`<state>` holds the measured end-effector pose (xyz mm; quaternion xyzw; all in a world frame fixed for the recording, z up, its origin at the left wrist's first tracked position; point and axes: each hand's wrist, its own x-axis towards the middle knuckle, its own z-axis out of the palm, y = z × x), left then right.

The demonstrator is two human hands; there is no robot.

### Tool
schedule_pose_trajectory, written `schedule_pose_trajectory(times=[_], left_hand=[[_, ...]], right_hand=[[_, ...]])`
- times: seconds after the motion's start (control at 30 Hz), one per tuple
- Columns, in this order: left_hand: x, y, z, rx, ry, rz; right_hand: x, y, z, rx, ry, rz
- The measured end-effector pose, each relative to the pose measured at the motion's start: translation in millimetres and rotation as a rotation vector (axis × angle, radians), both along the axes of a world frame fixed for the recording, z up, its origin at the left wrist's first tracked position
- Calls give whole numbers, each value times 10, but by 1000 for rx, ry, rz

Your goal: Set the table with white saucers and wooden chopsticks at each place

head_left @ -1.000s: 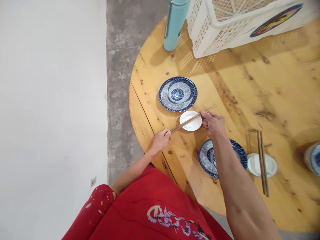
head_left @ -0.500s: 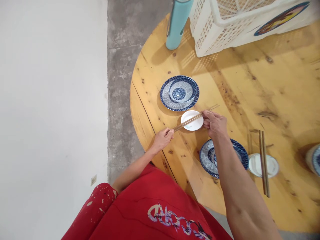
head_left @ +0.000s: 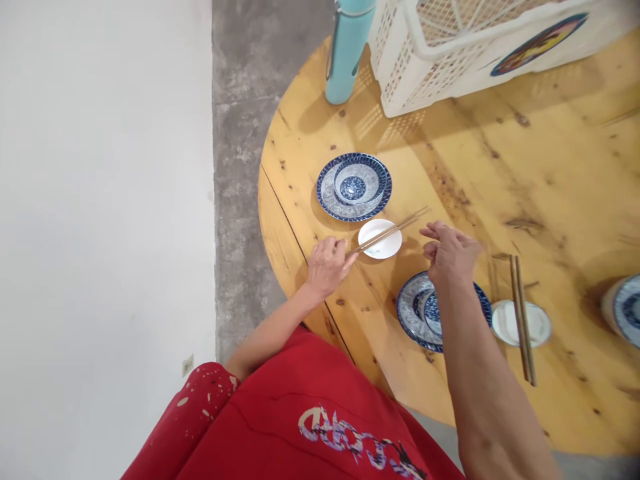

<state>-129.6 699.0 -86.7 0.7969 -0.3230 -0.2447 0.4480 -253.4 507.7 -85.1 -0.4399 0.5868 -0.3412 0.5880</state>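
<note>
A pair of wooden chopsticks [head_left: 380, 236] lies slantwise across a small white dish [head_left: 384, 249]. My left hand [head_left: 327, 268] is at their near end, thumb and fingers closed around it. To the right of the far tips, my right hand [head_left: 453, 253] is held over the table with its fingers bent and a little apart, touching nothing. Just beyond the dish, a blue-patterned bowl [head_left: 361, 183] sits on a matching plate [head_left: 325, 193]. Below my right hand, a second patterned plate [head_left: 406, 312] bears another bowl [head_left: 430, 313], both partly covered by my forearm.
Another white dish [head_left: 543, 325] with chopsticks [head_left: 520, 313] across it stands to the right. Blue-patterned bowls [head_left: 629, 310] are at the right edge. A teal flask [head_left: 347, 57] and a white plastic crate [head_left: 440, 73] stand at the back of the round wooden table [head_left: 290, 133].
My right hand has let go of the chopsticks and moved right, away from the dish. My left hand has turned, its back now facing up, still at the near end.
</note>
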Motion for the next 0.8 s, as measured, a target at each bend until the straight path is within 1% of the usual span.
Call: schedule_pose_trajectory(times=[0.07,0.13,0.2,0.27,0.37,0.47,0.53,0.63,0.8], left_hand=[[-4,-173,8,45,-124,-133],[-21,-360,1,85,-242,-234],[-43,-529,-9,115,-329,-296],[-61,-657,-20,146,-390,-343],[-72,-767,-39,202,-448,-402],[-71,-814,-58,265,-494,-435],[-73,-831,-64,315,-537,-452],[-84,-847,-61,383,-620,-471],[-105,-867,-63,449,-709,-478]], right_hand=[[-78,87,164,-70,-24,2],[-184,219,315,-136,-34,18],[-321,390,425,-165,-22,43],[-485,583,481,-163,12,65],[-743,875,491,-145,89,81],[-948,1115,475,-121,120,49],[-1036,1223,469,-107,121,25],[-1101,1301,467,-94,135,4],[-1123,1311,472,-96,140,-20]])
